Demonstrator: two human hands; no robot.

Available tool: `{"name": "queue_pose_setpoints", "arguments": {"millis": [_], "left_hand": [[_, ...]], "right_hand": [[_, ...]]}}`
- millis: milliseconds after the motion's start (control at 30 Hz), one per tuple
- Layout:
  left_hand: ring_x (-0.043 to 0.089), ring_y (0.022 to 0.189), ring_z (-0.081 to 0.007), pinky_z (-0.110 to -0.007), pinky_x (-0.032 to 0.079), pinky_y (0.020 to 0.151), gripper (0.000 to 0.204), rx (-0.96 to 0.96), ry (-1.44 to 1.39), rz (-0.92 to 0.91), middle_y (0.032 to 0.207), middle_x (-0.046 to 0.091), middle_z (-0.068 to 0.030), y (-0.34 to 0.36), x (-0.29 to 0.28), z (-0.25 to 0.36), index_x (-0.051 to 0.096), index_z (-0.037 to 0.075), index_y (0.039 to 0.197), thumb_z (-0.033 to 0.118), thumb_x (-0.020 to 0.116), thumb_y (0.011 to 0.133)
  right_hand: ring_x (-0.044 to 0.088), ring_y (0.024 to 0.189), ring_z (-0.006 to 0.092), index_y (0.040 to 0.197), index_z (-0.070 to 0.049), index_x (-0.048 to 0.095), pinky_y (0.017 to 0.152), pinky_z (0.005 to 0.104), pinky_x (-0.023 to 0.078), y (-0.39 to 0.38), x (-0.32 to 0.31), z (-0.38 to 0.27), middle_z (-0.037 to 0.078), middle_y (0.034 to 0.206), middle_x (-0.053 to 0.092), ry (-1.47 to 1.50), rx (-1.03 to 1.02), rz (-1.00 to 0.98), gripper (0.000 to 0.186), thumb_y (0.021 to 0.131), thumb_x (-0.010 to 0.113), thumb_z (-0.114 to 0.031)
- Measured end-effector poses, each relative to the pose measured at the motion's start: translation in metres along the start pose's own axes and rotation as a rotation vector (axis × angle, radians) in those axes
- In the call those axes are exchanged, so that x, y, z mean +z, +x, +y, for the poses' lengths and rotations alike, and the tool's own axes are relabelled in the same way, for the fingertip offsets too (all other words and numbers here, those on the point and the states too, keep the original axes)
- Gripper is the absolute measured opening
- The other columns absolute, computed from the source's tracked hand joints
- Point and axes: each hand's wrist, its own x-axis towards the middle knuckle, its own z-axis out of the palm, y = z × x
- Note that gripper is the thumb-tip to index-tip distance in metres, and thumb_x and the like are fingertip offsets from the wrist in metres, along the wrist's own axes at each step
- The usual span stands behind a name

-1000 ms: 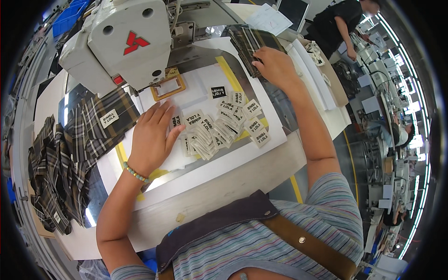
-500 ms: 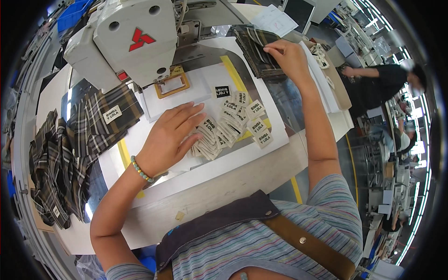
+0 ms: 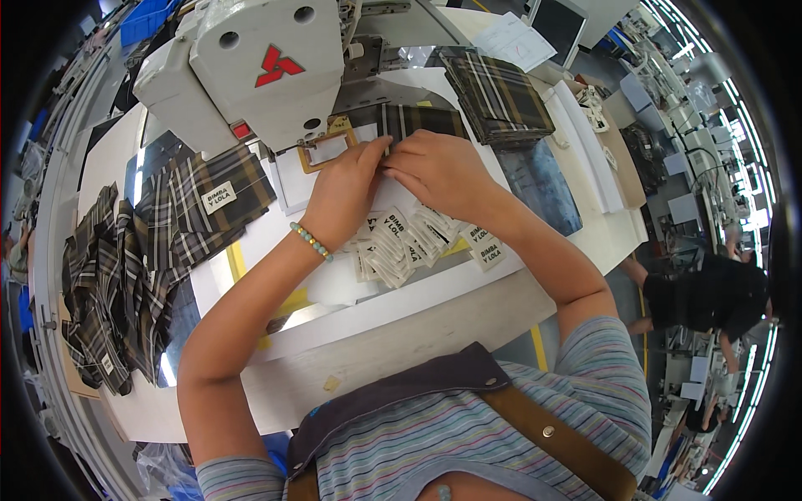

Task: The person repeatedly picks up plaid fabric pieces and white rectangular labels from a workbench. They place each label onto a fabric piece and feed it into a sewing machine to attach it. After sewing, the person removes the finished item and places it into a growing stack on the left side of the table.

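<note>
Both hands meet in front of the sewing machine, at the near edge of a dark plaid fabric piece. My left hand has its fingertips closed on the piece's left corner. Beside it, my right hand pinches the same edge, its fingers partly hiding the cloth. Just left of the fabric is the machine's tan rectangular clamp frame. Below the hands lies a loose heap of small cream printed labels, partly covered by the right hand.
A stack of plaid pieces lies at the back right. To the left, more plaid cloth hangs in folds, with a label on one piece. An open carton stands at the right. Another person is farther right.
My right hand has come from the stack toward the middle with a plaid piece. My left hand has moved up and right to meet it. The person at the right has shifted.
</note>
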Motion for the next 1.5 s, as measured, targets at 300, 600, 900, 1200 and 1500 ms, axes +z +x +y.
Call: {"name": "queue_pose_setpoints", "arguments": {"millis": [300,600,900,1200,1500], "left_hand": [[0.072,0.089,-0.0322,-0.041,0.059,0.076,0.017,0.180,0.133,0.071,0.098,0.070,-0.0106,0.006,0.001,-0.011,0.072,0.002,0.098,-0.004,0.072,0.082],[0.069,0.092,-0.0254,-0.037,0.058,0.079,0.019,0.309,0.534,-0.111,0.101,0.068,-0.0070,-0.033,-0.055,-0.019,0.070,0.005,0.099,0.004,0.070,0.081],[0.067,0.104,-0.0261,-0.038,0.058,0.090,0.033,0.234,0.658,-0.125,0.123,0.071,-0.0092,-0.072,-0.103,-0.038,0.073,-0.001,0.118,0.001,0.068,0.085],[0.058,0.139,-0.0365,-0.046,0.050,0.113,0.053,0.003,0.453,-0.201,0.147,0.066,-0.0118,-0.095,-0.097,-0.008,0.061,0.002,0.144,0.006,0.074,0.093],[0.059,0.138,-0.0363,-0.047,0.051,0.110,0.049,0.039,0.453,-0.117,0.142,0.069,-0.0115,-0.101,-0.104,-0.019,0.065,0.004,0.141,0.007,0.075,0.093]], "right_hand": [[0.069,0.100,0.0214,0.095,-0.005,0.079,0.083,0.0355,0.055,-0.036,-0.018,0.028,0.003,0.100,0.074,-0.317,0.042,0.169,0.015,0.082,0.075,-0.010],[0.069,0.107,0.0226,0.101,-0.005,0.080,0.090,0.0356,0.055,0.002,0.017,0.025,0.004,0.106,0.075,-0.310,-0.199,0.125,0.023,0.080,0.072,-0.008],[0.067,0.116,0.0275,0.113,-0.006,0.079,0.098,0.0424,0.055,0.014,0.021,0.012,0.005,0.118,0.076,0.008,-0.058,-0.106,0.021,0.097,0.070,-0.017],[0.043,0.152,0.0341,0.139,-0.006,0.070,0.124,0.0533,0.036,-0.012,0.039,0.022,0.013,0.158,0.056,-0.042,-0.043,-0.052,0.045,0.109,0.061,-0.038],[0.042,0.153,0.0354,0.136,-0.005,0.073,0.125,0.0546,0.033,-0.025,0.029,0.013,0.015,0.158,0.056,0.056,0.095,0.010,0.047,0.109,0.061,-0.041]]}}
